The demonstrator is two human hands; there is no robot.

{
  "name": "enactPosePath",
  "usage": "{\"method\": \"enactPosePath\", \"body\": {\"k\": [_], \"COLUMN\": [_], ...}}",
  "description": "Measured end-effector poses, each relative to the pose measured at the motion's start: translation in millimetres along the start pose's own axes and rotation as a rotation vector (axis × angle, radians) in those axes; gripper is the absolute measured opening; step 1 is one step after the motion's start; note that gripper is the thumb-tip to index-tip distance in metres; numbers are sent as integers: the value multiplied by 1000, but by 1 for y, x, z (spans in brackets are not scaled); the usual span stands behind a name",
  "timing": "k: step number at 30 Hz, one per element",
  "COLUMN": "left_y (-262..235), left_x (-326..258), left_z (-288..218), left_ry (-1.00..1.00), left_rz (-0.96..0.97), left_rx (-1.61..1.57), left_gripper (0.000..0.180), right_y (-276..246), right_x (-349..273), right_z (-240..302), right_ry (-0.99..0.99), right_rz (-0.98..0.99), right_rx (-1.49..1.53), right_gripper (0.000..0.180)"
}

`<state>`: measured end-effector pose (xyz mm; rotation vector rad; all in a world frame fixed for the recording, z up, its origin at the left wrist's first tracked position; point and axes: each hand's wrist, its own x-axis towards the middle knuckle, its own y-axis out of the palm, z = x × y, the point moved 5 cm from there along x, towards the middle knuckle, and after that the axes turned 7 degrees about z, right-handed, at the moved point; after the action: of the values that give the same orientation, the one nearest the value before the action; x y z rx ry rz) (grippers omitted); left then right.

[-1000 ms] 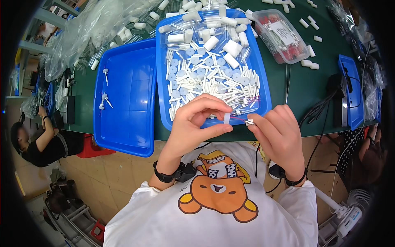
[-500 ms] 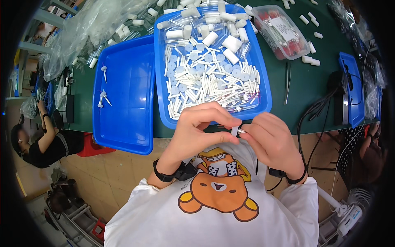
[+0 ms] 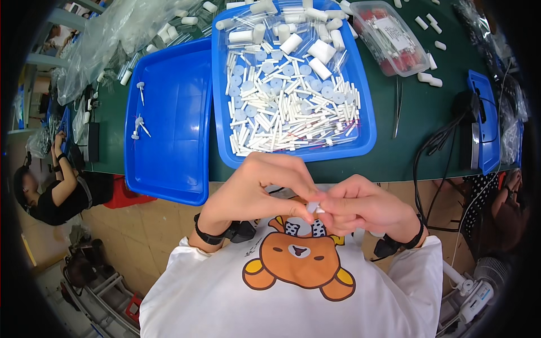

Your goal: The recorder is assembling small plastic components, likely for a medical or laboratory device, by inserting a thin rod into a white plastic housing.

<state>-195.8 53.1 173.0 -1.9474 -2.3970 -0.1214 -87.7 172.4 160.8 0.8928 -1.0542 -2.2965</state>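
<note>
Left hand: the left hand (image 3: 253, 194) is curled nearly closed at lower centre of the frame, its fingertips pinching one end of a small white part (image 3: 313, 208).
Right hand: the right hand (image 3: 366, 208) is likewise curled, thumb and forefinger closed on the other end of the same piece.
Change: over the last second both hands have drawn back from the tray's near edge toward the chest, and pressed closer together; that looks like two pieces being fitted together.
Small white part: held between both hands, just above the bear print on the white shirt (image 3: 293, 281).
Full tray: the blue tray (image 3: 360, 112) of white sticks and discs sits just above the hands.
Side tray: a second blue tray (image 3: 169, 146), centre left, holds three finished-looking white pieces (image 3: 138, 127).
</note>
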Motion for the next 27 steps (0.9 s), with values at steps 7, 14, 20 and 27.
{"method": "enactPosePath", "body": {"k": [7, 14, 20, 27], "left_y": [-6, -17, -23, -21], "left_x": [-6, -30, -42, -41], "left_z": [19, 28, 32, 32], "left_ry": [-76, -9, 21, 28], "left_rz": [-174, -469, -583, -535], "left_rx": [-8, -49, -20, -75], "left_gripper": [29, 30, 33, 32], "right_y": [-4, -26, -49, -55], "right_x": [17, 10, 15, 17], "right_z": [-8, 44, 71, 69], "right_ry": [-70, -521, -524, -519], "right_rz": [-64, -698, -1244, -1224], "right_rx": [90, -1055, -1827, -1937], "right_gripper": [33, 20, 11, 10]}}
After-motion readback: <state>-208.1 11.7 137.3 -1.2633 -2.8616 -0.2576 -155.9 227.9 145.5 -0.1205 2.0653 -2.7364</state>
